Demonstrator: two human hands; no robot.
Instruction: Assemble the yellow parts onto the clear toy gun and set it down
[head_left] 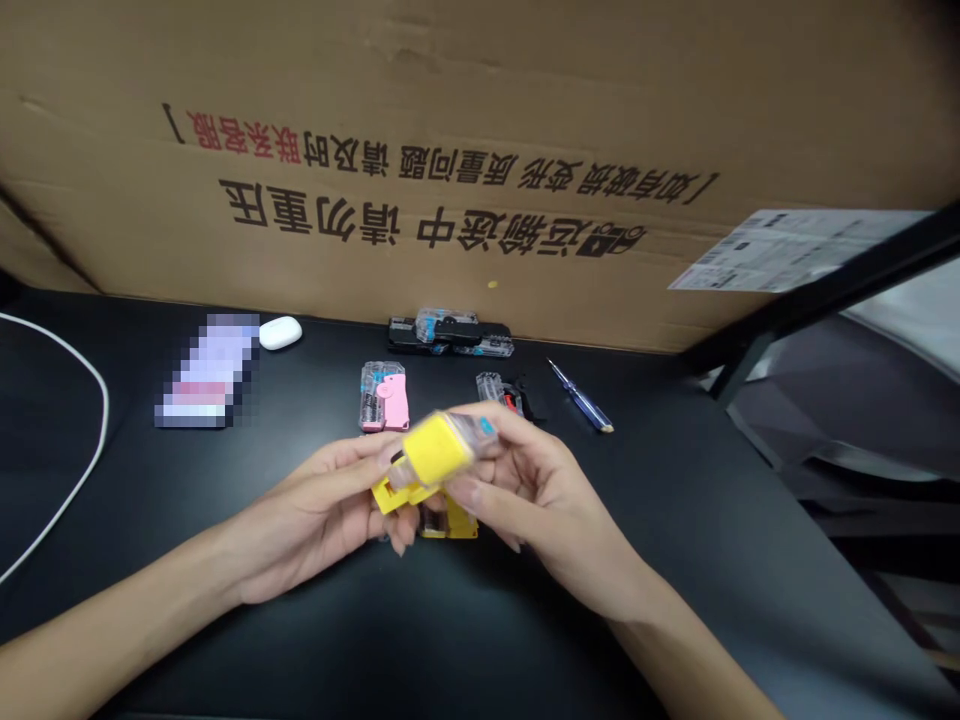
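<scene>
Both hands hold a yellow and clear plastic gadget (435, 452) above the black table; it is slightly blurred. Thumb and fingers of my left hand (337, 500) close on its lower yellow end. My right hand (525, 470) grips the clear end, which has a bit of blue on it. Under the hands lies another yellow and clear piece (459, 518), partly covered by fingers. Just beyond is a similar gadget in pink and clear plastic (394, 402). Behind my right hand a clear, black and red one (495, 388) is partly hidden.
At the back, black and clear gadgets (450, 332) are piled against a large cardboard box (420, 80). To the right lies a screwdriver (581, 398). A phone (210, 370), a white earbud case (280, 333) and a white cable (103, 400) are on the left.
</scene>
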